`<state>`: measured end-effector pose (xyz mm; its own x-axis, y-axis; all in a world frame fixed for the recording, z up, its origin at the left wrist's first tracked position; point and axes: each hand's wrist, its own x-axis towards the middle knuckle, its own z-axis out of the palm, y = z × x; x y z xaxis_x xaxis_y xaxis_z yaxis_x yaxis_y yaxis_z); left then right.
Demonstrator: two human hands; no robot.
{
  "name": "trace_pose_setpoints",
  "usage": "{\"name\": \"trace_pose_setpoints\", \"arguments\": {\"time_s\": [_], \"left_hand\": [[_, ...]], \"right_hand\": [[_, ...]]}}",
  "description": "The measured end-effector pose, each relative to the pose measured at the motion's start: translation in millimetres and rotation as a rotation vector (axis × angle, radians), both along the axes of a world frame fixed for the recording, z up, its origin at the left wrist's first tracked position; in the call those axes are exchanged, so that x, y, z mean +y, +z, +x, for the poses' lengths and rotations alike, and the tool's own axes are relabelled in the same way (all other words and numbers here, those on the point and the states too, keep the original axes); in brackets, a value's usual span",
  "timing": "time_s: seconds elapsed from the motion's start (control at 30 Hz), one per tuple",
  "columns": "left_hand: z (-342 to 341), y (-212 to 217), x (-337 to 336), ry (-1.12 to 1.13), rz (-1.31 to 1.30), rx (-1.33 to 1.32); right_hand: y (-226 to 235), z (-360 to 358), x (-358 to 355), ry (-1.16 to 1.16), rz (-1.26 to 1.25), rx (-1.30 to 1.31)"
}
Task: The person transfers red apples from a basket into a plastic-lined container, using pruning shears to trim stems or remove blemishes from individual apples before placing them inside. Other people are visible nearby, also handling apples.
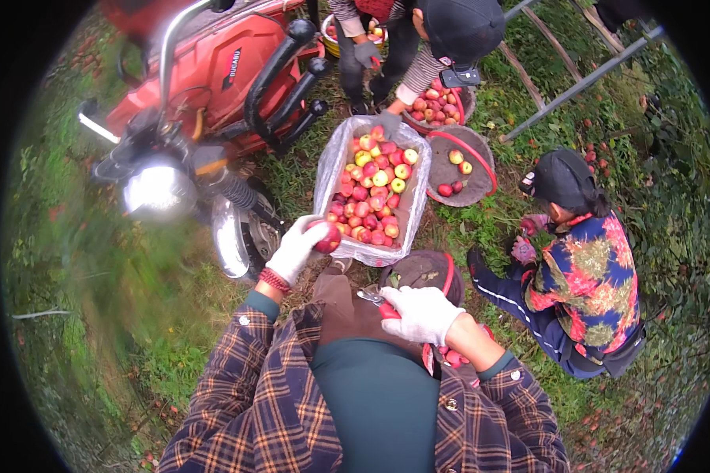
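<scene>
One red apple [327,236] gripped in the gloved left hand [296,251], fingers closed round it, just short of the lined crate [333,169] of apples beyond the fingertips. Right hand [422,314] closed on small clippers [371,296]. Step judged: placing fruit; next, lower gently into the crate.

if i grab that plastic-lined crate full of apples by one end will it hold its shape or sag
The crate looks heaped with apples, so it is probably heavy. Its clear plastic liner seems thin and floppy, likely to slip or tear. Round fruit on top could roll off if tilted.
</scene>
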<state>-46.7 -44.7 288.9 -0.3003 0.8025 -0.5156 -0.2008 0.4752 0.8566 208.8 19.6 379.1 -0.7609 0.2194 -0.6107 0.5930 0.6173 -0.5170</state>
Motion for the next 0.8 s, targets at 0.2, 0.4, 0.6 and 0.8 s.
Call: {"name": "trace_pose_setpoints", "arguments": {"time_s": [0.2, 0.4, 0.6, 0.8], "left_hand": [[2, -87, 7, 0.075, -0.275, -0.131], [1, -198, 54, 0.012, -0.459, -0.051], [12, -299, 142, -0.422, -0.556, 0.591], [-3, -426, 175, -0.788, -0.415, 1.021]], "right_hand": [[-111, 53, -37, -0.397, -0.702, -0.018], [-186, 58, -120, -1.266, -1.457, 0.032], [-255, 50, -195, -1.711, -1.970, 0.108], [-303, 41, -224, -2.130, -2.415, 0.342]]}}
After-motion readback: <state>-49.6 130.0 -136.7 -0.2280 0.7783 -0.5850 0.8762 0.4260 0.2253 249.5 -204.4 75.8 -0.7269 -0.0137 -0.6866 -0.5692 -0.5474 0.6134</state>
